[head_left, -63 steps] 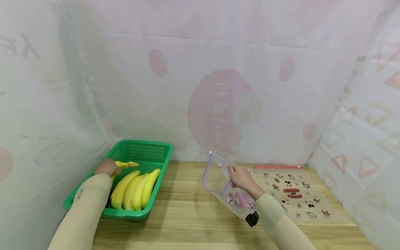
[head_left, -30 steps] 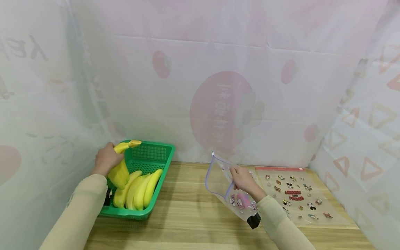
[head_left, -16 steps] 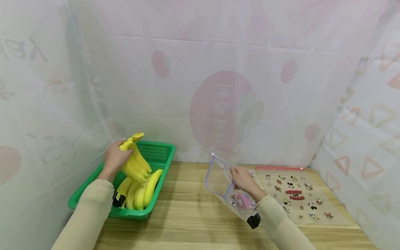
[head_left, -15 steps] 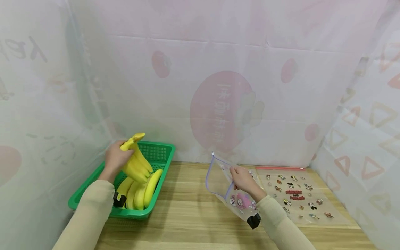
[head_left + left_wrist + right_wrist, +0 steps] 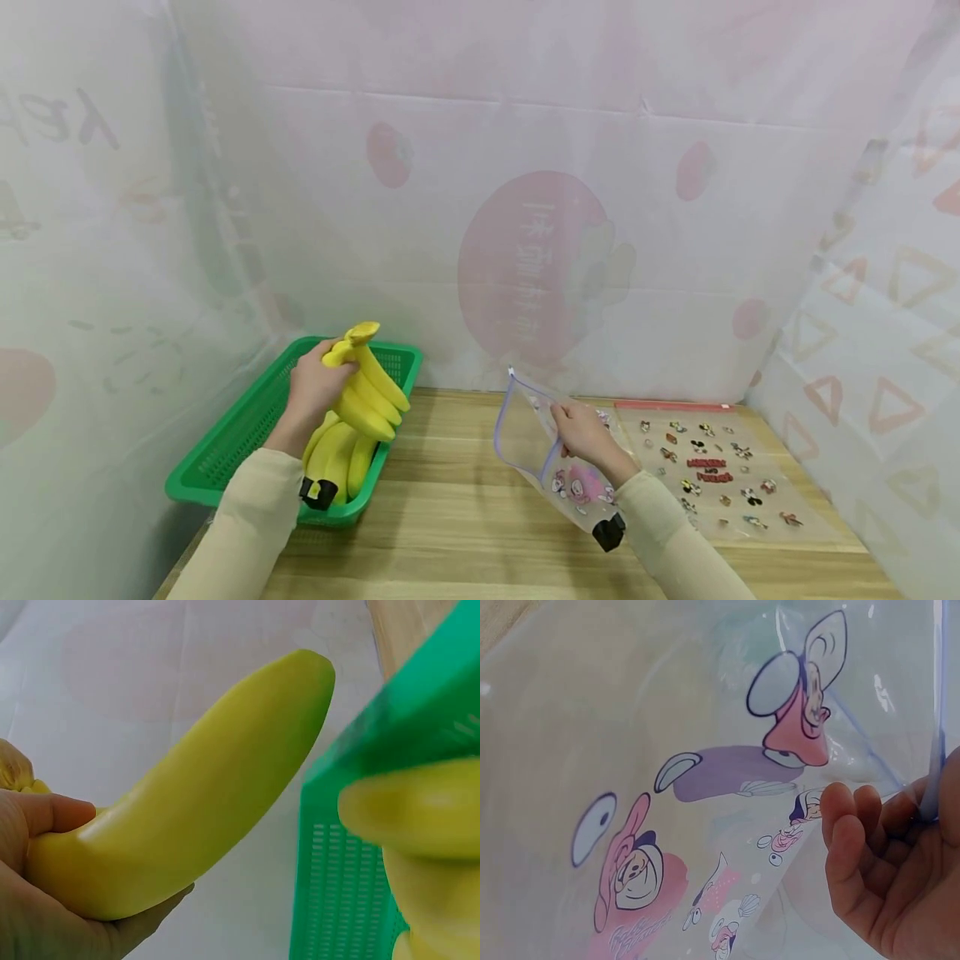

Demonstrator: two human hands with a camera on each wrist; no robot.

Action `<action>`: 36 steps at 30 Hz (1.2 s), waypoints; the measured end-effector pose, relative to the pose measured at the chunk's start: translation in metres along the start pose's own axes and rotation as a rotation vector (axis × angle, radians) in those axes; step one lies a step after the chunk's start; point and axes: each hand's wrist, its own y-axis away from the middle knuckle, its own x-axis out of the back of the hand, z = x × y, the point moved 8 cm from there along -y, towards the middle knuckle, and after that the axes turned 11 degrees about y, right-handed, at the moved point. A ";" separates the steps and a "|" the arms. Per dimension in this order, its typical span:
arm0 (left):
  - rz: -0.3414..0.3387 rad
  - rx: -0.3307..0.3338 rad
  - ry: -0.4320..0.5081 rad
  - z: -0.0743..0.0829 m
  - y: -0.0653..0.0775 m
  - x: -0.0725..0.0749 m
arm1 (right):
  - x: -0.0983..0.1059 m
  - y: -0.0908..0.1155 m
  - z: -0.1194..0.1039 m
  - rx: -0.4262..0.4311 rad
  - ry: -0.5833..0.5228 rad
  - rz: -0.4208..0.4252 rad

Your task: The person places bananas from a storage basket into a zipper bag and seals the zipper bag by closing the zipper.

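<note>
My left hand [image 5: 318, 383] grips a bunch of yellow bananas [image 5: 367, 396] near the stem, above the right part of a green basket [image 5: 247, 421]. In the left wrist view, one banana [image 5: 202, 787] of the bunch fills the middle, with thumb and fingers around its upper end. More bananas [image 5: 337, 458] lie in the basket below, partly hidden by the hand and bunch. My right hand [image 5: 585, 429] pinches the purple-edged mouth of a clear zip bag [image 5: 525, 433] with pink cartoon prints. The bag's mouth gapes toward the left. In the right wrist view the printed bag [image 5: 727, 772] spreads beside the curled fingers.
A second clear bag [image 5: 750, 475] with a red zip strip and cartoon prints lies flat on the wooden table [image 5: 442, 500] at the right. Printed white sheeting [image 5: 420, 233] stands behind and at both sides. Bare wood lies between basket and zip bag.
My left hand has lifted the banana bunch from the basket's left side and carried it right, toward the basket's right rim. The right hand stays nearly still, holding the zip bag.
</note>
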 end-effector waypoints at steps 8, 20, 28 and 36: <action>-0.015 -0.003 0.118 0.007 0.013 -0.025 | -0.002 0.000 0.000 0.005 -0.007 0.000; -0.030 0.026 0.188 0.004 0.022 -0.080 | -0.002 0.000 0.001 0.015 -0.033 -0.004; -0.013 0.008 0.210 0.007 0.024 -0.107 | -0.004 0.001 -0.001 0.034 -0.044 -0.011; -0.006 0.023 0.329 -0.003 0.030 -0.134 | -0.005 0.000 -0.002 0.037 -0.039 -0.016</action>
